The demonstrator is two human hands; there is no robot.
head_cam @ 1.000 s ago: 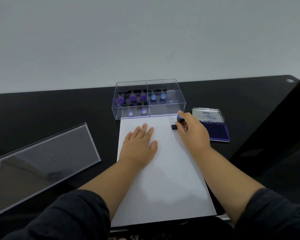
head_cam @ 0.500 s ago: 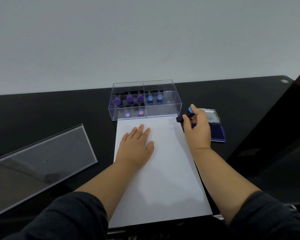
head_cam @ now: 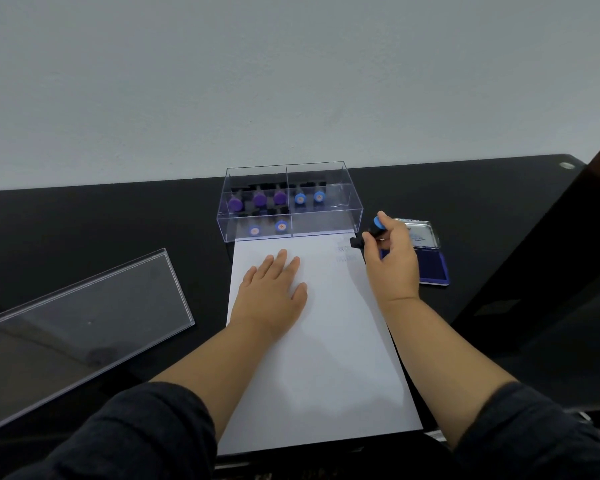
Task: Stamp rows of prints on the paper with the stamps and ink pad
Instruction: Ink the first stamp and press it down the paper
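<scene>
No legible text on anything.

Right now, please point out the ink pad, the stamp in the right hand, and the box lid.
ink pad [head_cam: 434, 268], head view, blue inked surface.
stamp [head_cam: 377, 225], head view, blue cap.
box lid [head_cam: 84, 317], head view, flat clear panel.

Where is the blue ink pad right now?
In the head view, the ink pad lies open on the black table, right of the paper and partly behind the right hand.
</scene>
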